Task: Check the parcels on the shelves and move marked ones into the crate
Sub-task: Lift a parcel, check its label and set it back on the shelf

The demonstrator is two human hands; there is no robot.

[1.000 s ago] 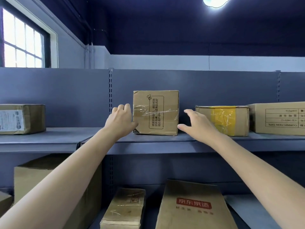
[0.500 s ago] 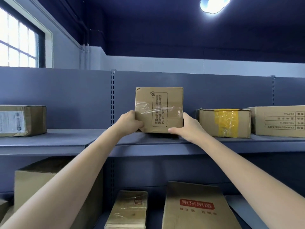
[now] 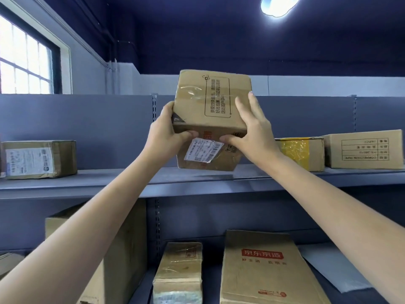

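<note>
Grey shelves (image 3: 197,178) fill the view under a dark ceiling, with a window cut off at 10 o'clock and a lamp clipped at 1 o'clock. At centre a parcel (image 3: 213,102) is held clear above the upper shelf, tilted so its underside label (image 3: 202,151) shows, the print too small to read. The left hand (image 3: 166,133) and right hand (image 3: 252,130) clamp its sides, fingers partly hidden behind it.
</note>
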